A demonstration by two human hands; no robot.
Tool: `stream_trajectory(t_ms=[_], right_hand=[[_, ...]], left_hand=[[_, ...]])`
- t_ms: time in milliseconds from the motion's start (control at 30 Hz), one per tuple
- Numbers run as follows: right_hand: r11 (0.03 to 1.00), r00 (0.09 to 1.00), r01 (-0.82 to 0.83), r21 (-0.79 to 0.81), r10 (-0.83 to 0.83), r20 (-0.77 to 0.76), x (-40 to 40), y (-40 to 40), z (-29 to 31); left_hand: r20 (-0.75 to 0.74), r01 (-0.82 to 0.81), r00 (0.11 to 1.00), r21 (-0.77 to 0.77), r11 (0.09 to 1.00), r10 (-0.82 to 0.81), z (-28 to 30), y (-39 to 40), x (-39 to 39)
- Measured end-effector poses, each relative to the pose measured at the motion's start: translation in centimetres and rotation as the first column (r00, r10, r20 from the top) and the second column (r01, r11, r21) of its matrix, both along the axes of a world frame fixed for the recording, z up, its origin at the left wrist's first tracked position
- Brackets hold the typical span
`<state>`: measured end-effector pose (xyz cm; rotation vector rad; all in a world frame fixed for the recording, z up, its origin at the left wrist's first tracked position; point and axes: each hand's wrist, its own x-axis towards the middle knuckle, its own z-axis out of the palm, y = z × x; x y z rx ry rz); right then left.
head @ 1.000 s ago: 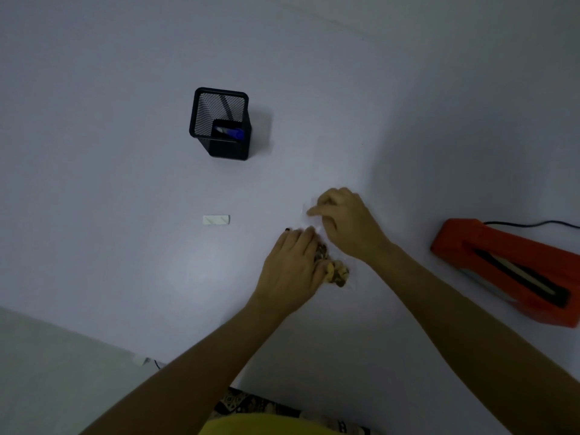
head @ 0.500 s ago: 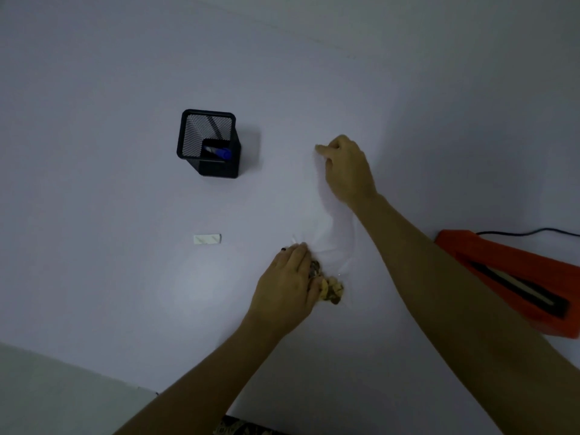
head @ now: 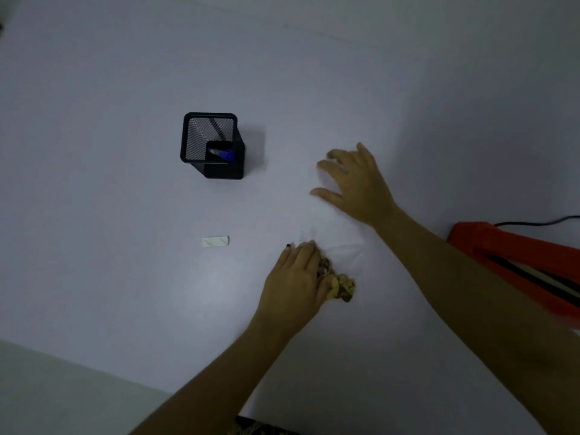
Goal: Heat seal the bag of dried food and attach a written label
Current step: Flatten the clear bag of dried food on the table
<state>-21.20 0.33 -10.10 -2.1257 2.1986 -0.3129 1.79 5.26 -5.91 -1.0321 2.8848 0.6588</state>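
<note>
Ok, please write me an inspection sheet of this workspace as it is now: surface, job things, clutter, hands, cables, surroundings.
Surface: white table, dimly lit.
Job's things: clear bag lying flat, dried food bunched at its near end; small label lying apart to the left; orange heat sealer at right edge; pen in black mesh holder.
Clutter: nothing seen.
Hands: left hand pressing on the food end; right hand spread flat over the bag's far end.
Cables: black cord behind the sealer.
Surroundings: pale floor at lower left.

Left hand [head: 296,277] palm down, fingers together, pressing flat. Right hand [head: 354,186] reached further out, fingers spread and slightly blurred. Both forearms bare.
</note>
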Motion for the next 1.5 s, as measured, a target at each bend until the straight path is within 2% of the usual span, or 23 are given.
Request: stream_trajectory(t_ms=[167, 300, 467, 600, 733, 833, 933, 1033, 1300, 1433, 1500], right_hand=[[0.994, 0.993, 0.106, -0.034, -0.108, -0.046, -2.6, -2.6, 0.4], [0.992, 0.998, 0.067, -0.105, -0.067, 0.000, 1.4, 0.0, 0.3], [0.999, 0.995, 0.006, 0.037, -0.010, 0.101, 4.6, 4.3, -0.3], [0.985, 0.997, -0.076, 0.153, 0.074, 0.018, 2.8, 2.7, 0.0], [0.981, 0.999, 0.016, 0.193, -0.010, -0.032, 0.4, 1.2, 0.3], [0.983, 0.997, 0.056, 0.172, -0.046, -0.062, 1.2, 1.5, 0.6], [0.988, 0.996, 0.088, 0.124, -0.090, 0.011, 3.7, 2.8, 0.9], [0.985, 0.998, 0.057, 0.162, -0.058, 0.005, 5.2, 4.3, 0.5], [0.966, 0.994, 0.081, 0.247, -0.060, -0.092, 1.9, 7.5, 0.6], [0.966, 0.986, 0.149, 0.212, -0.130, -0.103, 1.3, 8.2, 1.2], [0.979, 0.993, 0.113, 0.169, -0.106, -0.050, 2.6, 7.7, 1.5]], left_hand=[[0.036, 0.042, 0.998, 0.042, 0.998, -0.043, 0.2, -0.2, 0.0], [0.058, 0.063, 0.996, 0.035, 0.997, -0.065, 0.3, 0.3, -0.3], [0.090, 0.052, 0.995, 0.012, 0.999, -0.052, 0.2, 0.6, -0.4], [0.098, 0.059, 0.994, -0.013, 0.998, -0.058, 0.3, 1.0, -0.5], [0.119, 0.077, 0.990, -0.056, 0.995, -0.070, 0.3, 0.9, -0.9], [0.110, 0.077, 0.991, -0.021, 0.997, -0.074, 0.1, 0.6, -1.1], [0.097, 0.066, 0.993, -0.006, 0.998, -0.065, 0.1, 0.7, -1.1], [0.081, 0.048, 0.996, -0.009, 0.999, -0.047, 0.0, 0.9, -0.7], [0.074, 0.002, 0.997, 0.050, 0.999, -0.006, 0.7, 0.8, -0.8], [0.098, 0.004, 0.995, 0.067, 0.998, -0.011, 0.8, 0.7, -0.7], [0.097, 0.008, 0.995, 0.068, 0.998, -0.015, 0.8, 0.6, -0.7]])
